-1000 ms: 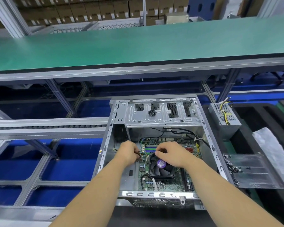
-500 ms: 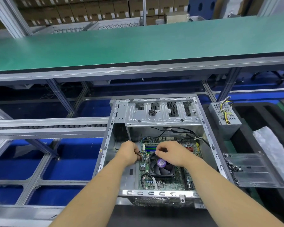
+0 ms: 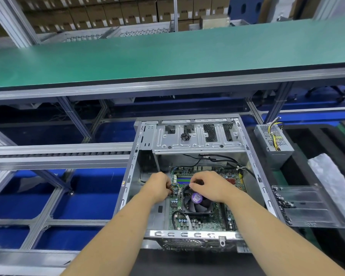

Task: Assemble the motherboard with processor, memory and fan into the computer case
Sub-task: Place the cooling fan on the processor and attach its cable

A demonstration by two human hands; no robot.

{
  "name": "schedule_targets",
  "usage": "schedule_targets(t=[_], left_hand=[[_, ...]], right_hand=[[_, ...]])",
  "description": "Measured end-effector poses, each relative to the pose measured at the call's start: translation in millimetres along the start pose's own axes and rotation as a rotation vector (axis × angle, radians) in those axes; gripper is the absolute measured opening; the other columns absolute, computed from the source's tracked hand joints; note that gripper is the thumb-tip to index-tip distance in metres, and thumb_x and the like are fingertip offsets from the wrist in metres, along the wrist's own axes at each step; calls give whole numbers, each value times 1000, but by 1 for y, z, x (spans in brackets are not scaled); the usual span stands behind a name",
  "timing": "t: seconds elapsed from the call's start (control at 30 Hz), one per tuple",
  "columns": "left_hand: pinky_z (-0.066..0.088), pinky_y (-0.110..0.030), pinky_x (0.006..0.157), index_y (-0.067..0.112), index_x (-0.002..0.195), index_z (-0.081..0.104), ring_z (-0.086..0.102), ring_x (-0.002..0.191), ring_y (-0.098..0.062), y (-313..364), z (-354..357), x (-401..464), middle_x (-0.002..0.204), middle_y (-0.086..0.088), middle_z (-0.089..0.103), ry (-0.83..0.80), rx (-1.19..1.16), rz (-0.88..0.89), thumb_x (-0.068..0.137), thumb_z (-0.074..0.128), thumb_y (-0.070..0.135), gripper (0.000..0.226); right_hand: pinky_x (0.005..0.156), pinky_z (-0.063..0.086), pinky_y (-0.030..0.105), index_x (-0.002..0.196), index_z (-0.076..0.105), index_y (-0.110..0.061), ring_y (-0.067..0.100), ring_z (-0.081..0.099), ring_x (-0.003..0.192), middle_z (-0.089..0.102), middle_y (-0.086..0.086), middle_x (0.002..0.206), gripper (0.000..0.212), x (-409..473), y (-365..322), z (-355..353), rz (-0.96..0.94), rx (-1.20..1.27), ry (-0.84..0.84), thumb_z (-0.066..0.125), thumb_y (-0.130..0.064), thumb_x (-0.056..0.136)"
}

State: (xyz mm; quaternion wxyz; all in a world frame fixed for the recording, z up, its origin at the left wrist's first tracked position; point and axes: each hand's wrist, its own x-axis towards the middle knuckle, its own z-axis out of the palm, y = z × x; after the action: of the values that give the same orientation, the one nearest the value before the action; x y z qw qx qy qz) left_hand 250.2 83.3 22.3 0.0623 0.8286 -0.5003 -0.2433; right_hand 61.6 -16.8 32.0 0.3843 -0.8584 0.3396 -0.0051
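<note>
1. Motherboard (image 3: pixel 197 222): green circuit board, lying flat on the floor of the computer case (image 3: pixel 187 235), nearer its right wall. Head view, the only view.
2. Change: almost none against the two earlier frames. Both hands keep their places at the fan's far-left corner; only the framing drifts slightly. Judgement: fine connector work goes on, probably seating the fan lead; board, fan and memory already sit in place.
3. Left hand (image 3: pixel 157 188): fingers curled at the board's left edge, pinching the thin coloured wires (image 3: pixel 175 187).
4. Right hand (image 3: pixel 209 186): fingers curled tight over the fan's far edge; what they hold, if anything, cannot be told.
5. Fan (image 3: pixel 196 203): black plastic, square frame, round blades, purple hub sticker.
6. Memory (image 3: pixel 182 179): slim green and blue strips, just beyond the fan.
7. Case: bare grey sheet steel, open-topped, perforated drive cage at the far end.
8. Power supply (image 3: pixel 274 143): grey perforated metal box, yellow leads, outside the case's far-right corner.
9. Clear plastic tray (image 3: pixel 307 206): ribbed, right of the case.
</note>
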Motion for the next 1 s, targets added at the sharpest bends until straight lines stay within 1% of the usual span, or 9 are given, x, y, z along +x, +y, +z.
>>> schedule_targets(t=[0.2, 0.27, 0.33, 0.4, 0.6, 0.7, 0.77, 0.9, 1.0], left_hand=[[29, -20, 48, 15, 72, 59, 50, 69, -17, 0, -1, -2, 77, -3, 59, 8, 47, 49, 88, 71, 15, 20], [33, -22, 52, 15, 72, 59, 50, 70, -18, 0, -1, -2, 77, -3, 59, 12, 41, 53, 87, 72, 16, 20], [37, -23, 59, 14, 73, 62, 51, 72, -19, 0, -1, -3, 78, -4, 60, 18, 28, 55, 86, 73, 15, 17], [38, -24, 62, 12, 76, 64, 51, 72, -19, 1, -1, -3, 80, -5, 60, 15, 23, 59, 86, 73, 15, 14], [37, -24, 59, 12, 75, 61, 51, 70, -20, 1, -3, -4, 77, -4, 60, -15, 43, 62, 88, 70, 13, 15], [33, -24, 52, 14, 67, 52, 49, 66, -21, 0, -3, -5, 74, -5, 56, -20, 80, 78, 88, 68, 12, 26], [32, -25, 51, 13, 69, 53, 47, 64, -21, 0, -3, -6, 75, -5, 56, -22, 91, 82, 88, 67, 12, 24], [33, -24, 53, 15, 68, 55, 49, 66, -20, 1, -1, -5, 73, -3, 56, -1, 39, 80, 87, 69, 13, 24], [37, -24, 60, 16, 70, 57, 52, 71, -20, 2, -1, -5, 76, -3, 59, 5, 29, 73, 87, 70, 12, 22]], right_hand=[[84, 55, 38, 100, 72, -26, 16, 66, 91, 70, -8, 98, 20, -1, -1, 0, 3, -1, -2, 57, -40, 98], [85, 55, 38, 101, 72, -26, 15, 65, 91, 70, -8, 98, 20, -1, -1, -1, 1, -2, -1, 57, -39, 98], [84, 54, 38, 101, 72, -25, 16, 65, 90, 69, -7, 97, 20, -1, -1, -1, -4, -3, -3, 57, -39, 99], [83, 54, 39, 100, 71, -26, 18, 65, 90, 69, -7, 96, 20, -1, -1, -1, -7, -6, -5, 57, -39, 99], [83, 54, 39, 99, 71, -27, 18, 65, 90, 69, -8, 95, 19, -1, -1, 0, -8, 4, -5, 57, -39, 98], [83, 54, 38, 97, 70, -28, 18, 65, 90, 69, -9, 95, 18, -1, 0, 0, -11, 7, -4, 57, -40, 98], [83, 55, 38, 97, 70, -29, 17, 65, 89, 69, -10, 95, 17, -1, 0, 0, -11, 8, -4, 57, -40, 98], [83, 55, 40, 98, 71, -28, 19, 66, 90, 69, -9, 95, 18, -1, -1, -1, -8, 10, -7, 57, -39, 98], [84, 56, 40, 99, 71, -26, 16, 65, 90, 69, -9, 97, 19, -2, -1, 0, -5, 10, -5, 57, -39, 98]])
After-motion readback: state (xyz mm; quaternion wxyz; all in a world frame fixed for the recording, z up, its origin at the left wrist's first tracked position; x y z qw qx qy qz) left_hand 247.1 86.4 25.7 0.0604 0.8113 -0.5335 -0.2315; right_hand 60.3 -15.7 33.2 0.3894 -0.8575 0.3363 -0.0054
